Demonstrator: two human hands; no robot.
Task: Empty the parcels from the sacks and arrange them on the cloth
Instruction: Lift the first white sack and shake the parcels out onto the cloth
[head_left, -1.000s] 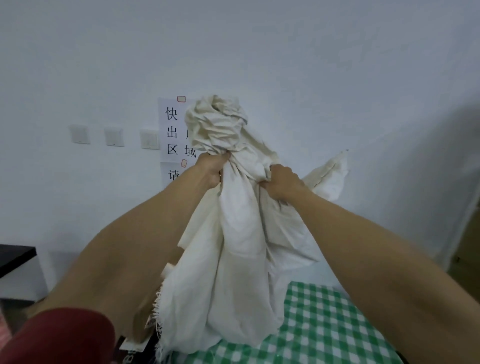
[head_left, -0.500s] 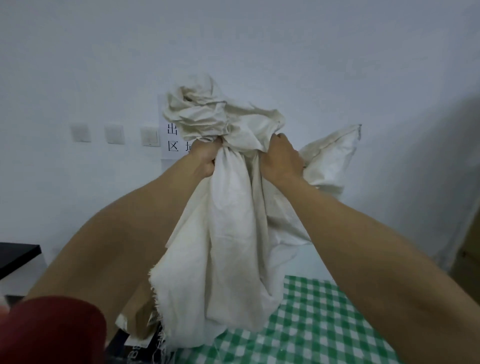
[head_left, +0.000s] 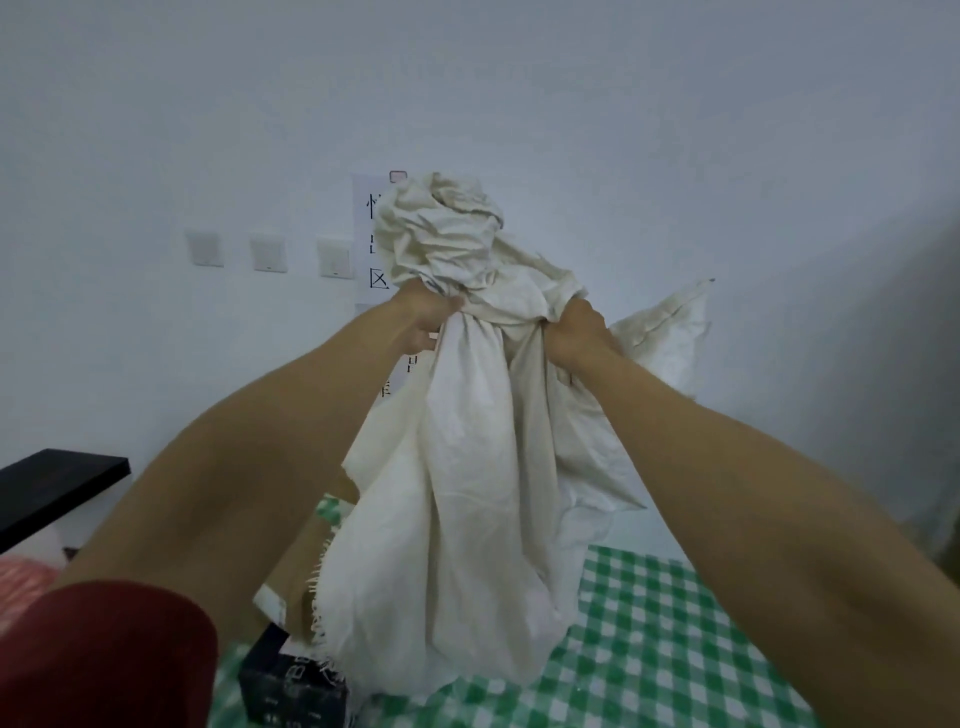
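Note:
I hold a cream cloth sack (head_left: 467, 493) up high in front of the wall, its open frayed mouth hanging down. My left hand (head_left: 423, 317) grips the bunched fabric on the left and my right hand (head_left: 576, 330) grips it on the right, with a crumpled wad of sack above both fists. Below lies the green-and-white checked cloth (head_left: 675, 649). A brown cardboard parcel (head_left: 296, 571) shows behind the sack's left edge, and a black box with white lettering (head_left: 291, 686) sits on the cloth under it.
A white wall with three switch plates (head_left: 267, 254) and a paper sign (head_left: 371, 244) with characters fills the background. A black tabletop edge (head_left: 52, 483) juts in at the left, with something pink (head_left: 21, 582) below it. A shadowed corner lies at the far right.
Both hands pumped the sack up and then down a little, shaking it. The crumpled wad above my fists shifted shape, and the sack's hanging mouth swung slightly.

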